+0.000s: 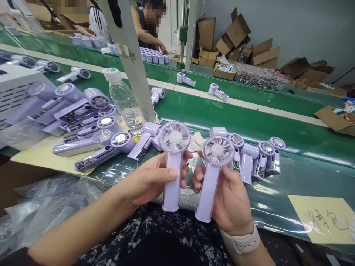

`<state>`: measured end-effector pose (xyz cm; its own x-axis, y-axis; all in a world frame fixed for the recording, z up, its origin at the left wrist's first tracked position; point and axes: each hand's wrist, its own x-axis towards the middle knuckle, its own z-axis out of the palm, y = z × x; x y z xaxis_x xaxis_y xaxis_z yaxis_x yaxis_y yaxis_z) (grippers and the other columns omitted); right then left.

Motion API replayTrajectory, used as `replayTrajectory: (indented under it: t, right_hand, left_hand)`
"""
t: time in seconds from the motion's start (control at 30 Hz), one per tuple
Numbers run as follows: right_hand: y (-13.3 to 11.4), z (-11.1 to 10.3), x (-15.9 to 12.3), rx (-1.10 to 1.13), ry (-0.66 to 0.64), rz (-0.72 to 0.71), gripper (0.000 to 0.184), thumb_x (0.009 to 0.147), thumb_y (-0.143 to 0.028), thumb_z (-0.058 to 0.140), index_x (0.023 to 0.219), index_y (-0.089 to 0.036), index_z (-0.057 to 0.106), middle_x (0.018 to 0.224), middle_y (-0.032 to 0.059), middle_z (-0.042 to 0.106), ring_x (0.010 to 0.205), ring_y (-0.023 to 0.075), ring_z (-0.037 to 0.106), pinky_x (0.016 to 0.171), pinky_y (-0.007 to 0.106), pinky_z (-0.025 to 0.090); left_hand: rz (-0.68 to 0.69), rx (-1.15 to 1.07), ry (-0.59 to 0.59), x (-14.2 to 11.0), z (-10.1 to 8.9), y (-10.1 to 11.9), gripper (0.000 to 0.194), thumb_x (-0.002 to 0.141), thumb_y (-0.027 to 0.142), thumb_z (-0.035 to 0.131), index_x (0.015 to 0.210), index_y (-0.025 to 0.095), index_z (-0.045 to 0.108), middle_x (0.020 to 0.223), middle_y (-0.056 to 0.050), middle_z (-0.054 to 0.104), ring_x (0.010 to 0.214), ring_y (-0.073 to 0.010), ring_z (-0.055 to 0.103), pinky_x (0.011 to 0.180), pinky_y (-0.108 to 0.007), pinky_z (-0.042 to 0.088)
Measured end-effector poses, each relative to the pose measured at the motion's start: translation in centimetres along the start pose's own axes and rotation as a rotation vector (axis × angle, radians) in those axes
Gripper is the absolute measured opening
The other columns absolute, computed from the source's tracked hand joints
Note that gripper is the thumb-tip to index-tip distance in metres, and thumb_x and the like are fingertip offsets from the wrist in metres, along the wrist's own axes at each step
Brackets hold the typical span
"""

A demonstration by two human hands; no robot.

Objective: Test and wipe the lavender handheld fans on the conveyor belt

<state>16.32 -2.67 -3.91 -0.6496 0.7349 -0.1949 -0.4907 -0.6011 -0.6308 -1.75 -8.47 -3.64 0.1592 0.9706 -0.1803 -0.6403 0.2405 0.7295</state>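
My left hand (155, 175) is closed around the handle of a lavender handheld fan (173, 184), its thumb lying across the front. A second lavender handheld fan (205, 194) is gripped by my right hand (233, 195), which wears a pale watch strap on the wrist. Both fans stand nearly upright side by side over my lap, clear round heads up and facing me, a small gap between them. Behind my right hand, several more fans (246, 162) lie on the bench. To the left, a heap of similar fans (97, 159) rests on yellow paper, some with handles showing exposed inner parts.
A water bottle (124, 99) stands by a metal post (130, 55). Beyond runs a green conveyor (249, 122) carrying a few fans. A yellow paper with handwriting (323, 218) lies at right. Plastic bags (55, 210) fill the lower left. Across the line a person (145, 29) reaches toward lavender parts.
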Motion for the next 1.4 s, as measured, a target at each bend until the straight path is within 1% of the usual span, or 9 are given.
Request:
replayTrajectory:
  t: [0.2,0.33,0.57,0.73,0.87,1.0,1.13,1.27,1.4]
  right_hand:
    - [0.3,0.3,0.0,-0.027,-0.051,-0.034,0.041,0.091,-0.053,0.058,0.084,-0.016,0.075,0.073,0.0059,0.069,0.061,0.0142,0.060,0.061,0.024,0.052]
    - [0.1,-0.3,-0.2,-0.009,-0.030,-0.128,0.030,0.093,-0.044,0.057,0.092,-0.020,0.075,0.077,0.0063,0.071,0.067,0.0182,0.064,0.057,0.026,0.053]
    - [0.6,-1.4,0.2,-0.043,0.276,-0.292,0.021,0.089,-0.035,0.064,0.103,-0.023,0.074,0.090,0.0049,0.078,0.080,0.0203,0.075,0.074,0.032,0.062]
    - [0.9,-1.2,0.6,-0.049,0.238,-0.249,0.029,0.098,-0.034,0.055,0.122,-0.023,0.068,0.089,0.0083,0.081,0.080,0.0213,0.077,0.074,0.035,0.063]
    - [1.0,-1.2,0.7,-0.060,0.293,-0.214,0.035,0.097,-0.032,0.057,0.130,-0.019,0.063,0.088,0.0094,0.081,0.075,0.0194,0.076,0.071,0.032,0.063]
    - [1.4,-1.4,1.0,-0.076,0.363,-0.185,0.037,0.092,-0.032,0.063,0.127,-0.019,0.064,0.090,0.0081,0.081,0.075,0.0203,0.076,0.070,0.032,0.062]
    - [1.9,-1.8,1.2,-0.101,0.342,-0.208,0.031,0.089,-0.037,0.064,0.115,-0.022,0.070,0.091,0.0056,0.080,0.080,0.0245,0.076,0.078,0.041,0.062]
    - [1.1,-2.3,0.4,-0.369,0.216,-0.423,0.033,0.084,-0.032,0.074,0.116,-0.027,0.070,0.108,0.0048,0.079,0.098,0.0272,0.074,0.092,0.045,0.059]
    - [-0.1,-2.2,-0.6,-0.894,-0.118,-0.714,0.058,0.069,-0.012,0.085,0.122,-0.031,0.068,0.133,0.0059,0.071,0.130,0.0333,0.060,0.115,0.055,0.041]
  left_hand:
    - [0.054,0.059,-0.036,0.3,-0.3,0.4,0.036,0.087,0.043,0.066,0.105,0.012,0.071,0.094,-0.012,0.073,0.084,-0.0240,0.070,0.080,-0.036,0.059]
    - [0.117,0.124,-0.005,0.2,-0.3,0.7,0.032,0.087,0.033,0.069,0.114,0.017,0.067,0.106,-0.010,0.076,0.089,-0.0260,0.075,0.080,-0.035,0.061]
    - [0.173,0.270,-0.019,0.3,-0.7,0.4,0.048,0.087,0.037,0.078,0.127,0.022,0.057,0.115,-0.009,0.078,0.099,-0.0274,0.078,0.087,-0.037,0.061]
    - [0.122,0.276,-0.025,0.7,-0.7,0.3,0.062,0.082,0.046,0.081,0.129,0.021,0.049,0.120,-0.014,0.077,0.103,-0.0307,0.077,0.087,-0.041,0.062]
    - [0.094,0.277,0.017,0.9,-0.8,0.3,0.068,0.075,0.051,0.084,0.125,0.021,0.049,0.116,-0.014,0.078,0.100,-0.0313,0.077,0.085,-0.041,0.062]
    - [0.073,0.311,0.058,1.1,-1.2,0.2,0.069,0.071,0.057,0.085,0.118,0.020,0.051,0.114,-0.015,0.078,0.100,-0.0319,0.077,0.081,-0.040,0.060]
    - [0.084,0.385,0.025,1.0,-1.2,0.7,0.058,0.078,0.055,0.080,0.112,0.020,0.049,0.109,-0.012,0.077,0.097,-0.0284,0.076,0.080,-0.038,0.058]
    - [0.262,0.716,0.064,0.8,-1.7,0.8,0.036,0.084,0.035,0.076,0.108,0.021,0.053,0.108,-0.008,0.074,0.102,-0.0261,0.072,0.088,-0.039,0.055]
    - [0.710,1.028,0.004,0.7,-2.8,-0.2,0.028,0.085,0.031,0.075,0.109,0.025,0.063,0.123,-0.010,0.074,0.124,-0.0300,0.065,0.118,-0.053,0.036]
